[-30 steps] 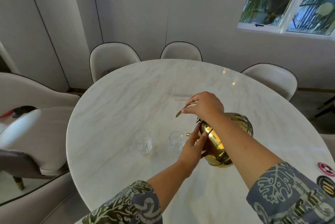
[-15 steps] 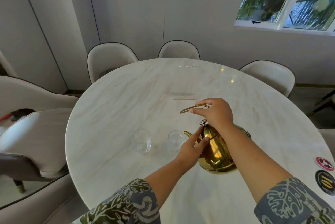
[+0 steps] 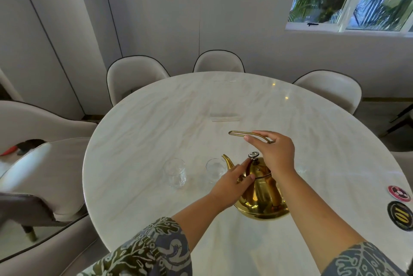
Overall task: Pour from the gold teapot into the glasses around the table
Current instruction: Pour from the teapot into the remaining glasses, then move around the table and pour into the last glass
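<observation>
The gold teapot stands upright on the round marble table, spout pointing left toward a clear glass. A second clear glass stands further left. My right hand grips the teapot's thin gold handle from above. My left hand rests flat against the teapot's lid and shoulder, fingers extended near the knob. A third glass shows faintly behind my right forearm.
Several cream chairs ring the table. A clear acrylic stand sits at the table's middle. Two round coasters lie at the right edge. A window is up on the right wall.
The teapot has gone from tilted toward the glass to upright on the table. My right hand moved up along the handle; my left hand stayed against the lid.
</observation>
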A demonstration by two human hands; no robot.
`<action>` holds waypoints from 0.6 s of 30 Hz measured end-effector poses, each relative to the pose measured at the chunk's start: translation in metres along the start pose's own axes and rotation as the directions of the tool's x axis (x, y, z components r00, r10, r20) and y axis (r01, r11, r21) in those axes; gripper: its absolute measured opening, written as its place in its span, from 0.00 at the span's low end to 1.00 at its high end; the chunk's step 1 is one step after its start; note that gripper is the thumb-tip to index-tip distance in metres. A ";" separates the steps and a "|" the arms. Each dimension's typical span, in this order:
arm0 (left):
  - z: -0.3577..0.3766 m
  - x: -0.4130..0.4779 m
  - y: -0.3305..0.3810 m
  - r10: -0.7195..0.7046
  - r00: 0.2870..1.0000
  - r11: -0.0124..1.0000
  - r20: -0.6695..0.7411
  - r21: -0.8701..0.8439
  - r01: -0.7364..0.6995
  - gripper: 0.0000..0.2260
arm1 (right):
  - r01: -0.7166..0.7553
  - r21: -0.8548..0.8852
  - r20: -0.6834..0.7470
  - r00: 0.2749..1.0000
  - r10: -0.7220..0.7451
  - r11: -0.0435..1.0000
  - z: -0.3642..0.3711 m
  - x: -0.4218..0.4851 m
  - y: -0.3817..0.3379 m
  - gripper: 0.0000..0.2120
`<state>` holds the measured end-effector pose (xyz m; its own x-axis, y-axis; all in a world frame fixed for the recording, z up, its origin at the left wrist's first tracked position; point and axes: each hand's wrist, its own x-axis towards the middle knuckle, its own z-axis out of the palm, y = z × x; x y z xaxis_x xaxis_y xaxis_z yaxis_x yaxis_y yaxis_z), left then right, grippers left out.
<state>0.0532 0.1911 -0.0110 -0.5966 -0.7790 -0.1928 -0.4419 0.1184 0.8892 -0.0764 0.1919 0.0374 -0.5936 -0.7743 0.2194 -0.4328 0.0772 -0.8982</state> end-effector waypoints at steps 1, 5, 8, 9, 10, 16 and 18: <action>-0.001 -0.001 0.000 0.002 1.000 1.000 -0.001 0.028 -0.002 0.24 | -0.005 0.025 -0.011 1.000 0.005 1.000 0.000 -0.002 0.000 0.17; -0.009 -0.007 -0.001 0.020 0.999 0.995 -0.031 0.101 -0.017 0.24 | 0.000 0.083 -0.016 1.000 0.001 0.997 0.000 -0.007 -0.007 0.17; -0.016 -0.015 0.000 0.030 0.997 0.992 -0.068 0.120 -0.022 0.24 | 0.025 0.095 0.007 1.000 -0.026 0.995 0.005 -0.010 -0.015 0.18; -0.019 -0.018 0.000 0.030 0.996 0.993 -0.080 0.117 -0.021 0.24 | 0.034 0.095 0.019 0.999 -0.036 0.995 0.008 -0.011 -0.018 0.18; -0.022 -0.021 0.000 0.028 0.995 0.994 -0.091 0.111 -0.018 0.24 | 0.041 0.097 0.032 0.998 -0.045 0.994 0.011 -0.012 -0.021 0.18; -0.044 -0.038 -0.008 0.001 0.987 0.998 -0.160 0.056 0.009 0.24 | 0.080 0.102 0.120 0.988 -0.093 0.991 0.037 -0.016 -0.039 0.17; -0.051 -0.042 -0.013 -0.019 0.983 0.999 -0.182 0.035 0.026 0.24 | 0.091 0.086 0.151 0.983 -0.104 0.992 0.049 -0.016 -0.043 0.18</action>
<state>0.1176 0.1910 0.0065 -0.4564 -0.8800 -0.1313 -0.4807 0.1197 0.8687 -0.0147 0.1705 0.0540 -0.4365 -0.8639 0.2514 -0.4255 -0.0480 -0.9037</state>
